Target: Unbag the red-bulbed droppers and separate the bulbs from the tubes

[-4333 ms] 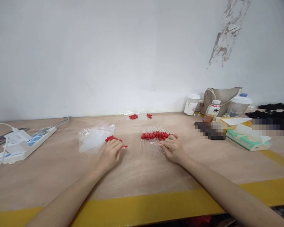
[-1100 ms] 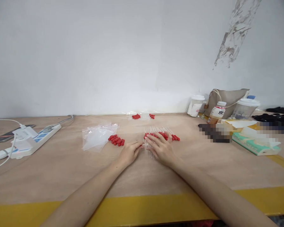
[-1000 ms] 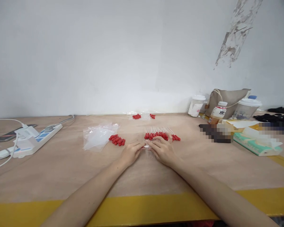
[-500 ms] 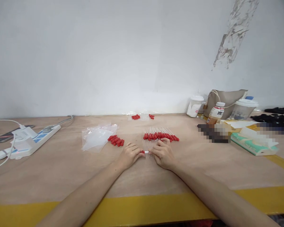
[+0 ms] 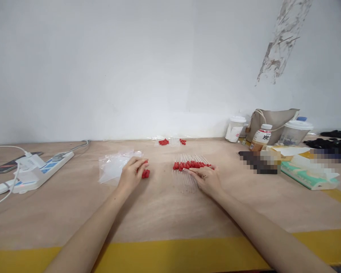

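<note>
Your left hand (image 5: pixel 130 174) is over the small red pieces (image 5: pixel 146 174) on the desk (image 5: pixel 159 216), its fingers curled and the thumb close to them; one red piece shows at your fingertips, but you cannot tell from here whether it is gripped. Your right hand (image 5: pixel 209 180) is nearly closed, thumb and fingers pinching a thin clear tube (image 5: pixel 185 169) that points toward your left. Just beyond that tube lies a row of red-tipped sticks (image 5: pixel 187 165), red ends toward you and pale shafts fanning toward the wall (image 5: pixel 130 68); the right end of the row runs behind your right fingers. More clear tubes (image 5: pixel 186 184) lie on your side of the row. Flat clear plastic bags (image 5: pixel 109 168) lie to the left of your left hand, and farther left sits a white power strip (image 5: pixel 49 170). Near the wall, a clear packet (image 5: pixel 174 141) lies with red pieces at both ends.
</note>
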`<state>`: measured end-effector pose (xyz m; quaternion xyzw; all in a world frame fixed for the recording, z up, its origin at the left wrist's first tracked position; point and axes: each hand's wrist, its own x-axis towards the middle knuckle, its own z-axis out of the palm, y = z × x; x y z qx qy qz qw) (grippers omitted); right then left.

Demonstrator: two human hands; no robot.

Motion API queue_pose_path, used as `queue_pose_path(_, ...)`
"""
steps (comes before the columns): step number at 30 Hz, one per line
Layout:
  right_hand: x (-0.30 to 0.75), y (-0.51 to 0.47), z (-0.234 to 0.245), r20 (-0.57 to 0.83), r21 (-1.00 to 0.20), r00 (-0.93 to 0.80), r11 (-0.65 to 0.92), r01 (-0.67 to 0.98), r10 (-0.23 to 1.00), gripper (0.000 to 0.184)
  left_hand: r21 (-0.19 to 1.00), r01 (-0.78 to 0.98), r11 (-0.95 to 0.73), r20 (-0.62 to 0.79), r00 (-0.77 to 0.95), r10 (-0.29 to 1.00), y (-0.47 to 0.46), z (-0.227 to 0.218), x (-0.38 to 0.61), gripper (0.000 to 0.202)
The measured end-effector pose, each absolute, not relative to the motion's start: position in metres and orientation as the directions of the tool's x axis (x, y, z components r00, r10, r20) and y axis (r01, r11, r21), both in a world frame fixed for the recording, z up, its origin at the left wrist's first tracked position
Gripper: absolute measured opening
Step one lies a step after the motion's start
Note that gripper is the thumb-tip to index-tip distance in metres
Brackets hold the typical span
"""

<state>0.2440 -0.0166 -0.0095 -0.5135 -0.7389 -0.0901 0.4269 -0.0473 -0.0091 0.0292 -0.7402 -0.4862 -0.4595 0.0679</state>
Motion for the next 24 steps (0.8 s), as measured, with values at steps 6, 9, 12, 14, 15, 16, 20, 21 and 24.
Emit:
queue_pose_path(6, 0.234, -0.020, -0.012, 0.667, -0.295, -0.126, 0.416, 0.860, 0.735, 0.020, 0.470, 0.857, -0.211, 0.641, -0.168, 0.749, 0.008, 0.034, -0.081, 0.035)
queue_pose_path(9, 0.231, -0.021, -0.014, 0.689, -0.210, -0.173, 0.422, 0.882, 0.704, 0.018, 0.547, 0.820, -0.166, 0.573, -0.223, 0.788, 0.014, 0.029, -0.093, 0.037)
queue_pose_path(12, 0.228, -0.020, -0.017, 0.725, -0.077, -0.261, 0.452, 0.889, 0.637, 0.019, 0.582, 0.790, -0.192, 0.551, -0.209, 0.808, 0.016, 0.022, -0.093, 0.037)
queue_pose_path(14, 0.225, -0.020, -0.019, 0.729, -0.016, -0.313, 0.472, 0.881, 0.609, 0.020, 0.555, 0.807, -0.199, 0.548, -0.175, 0.818, 0.015, 0.019, -0.089, 0.034)
queue_pose_path(15, 0.224, -0.020, -0.020, 0.726, -0.004, -0.327, 0.479, 0.878, 0.605, 0.020, 0.536, 0.822, -0.192, 0.542, -0.161, 0.825, 0.014, 0.018, -0.087, 0.032)
queue_pose_path(16, 0.224, -0.021, -0.020, 0.721, -0.002, -0.335, 0.485, 0.875, 0.607, 0.019, 0.517, 0.837, -0.182, 0.532, -0.147, 0.834, 0.013, 0.018, -0.085, 0.029)
queue_pose_path(20, 0.224, -0.025, -0.019, 0.686, -0.042, -0.352, 0.518, 0.855, 0.636, 0.019, 0.483, 0.860, -0.162, 0.468, -0.097, 0.879, 0.012, 0.018, -0.084, 0.026)
queue_pose_path(21, 0.224, -0.026, -0.018, 0.677, -0.049, -0.361, 0.529, 0.848, 0.642, 0.021, 0.485, 0.860, -0.161, 0.454, -0.090, 0.886, 0.012, 0.018, -0.085, 0.026)
queue_pose_path(24, 0.226, -0.028, -0.015, 0.657, -0.057, -0.387, 0.554, 0.830, 0.647, 0.030, 0.485, 0.861, -0.153, 0.439, -0.089, 0.894, 0.014, 0.017, -0.087, 0.028)
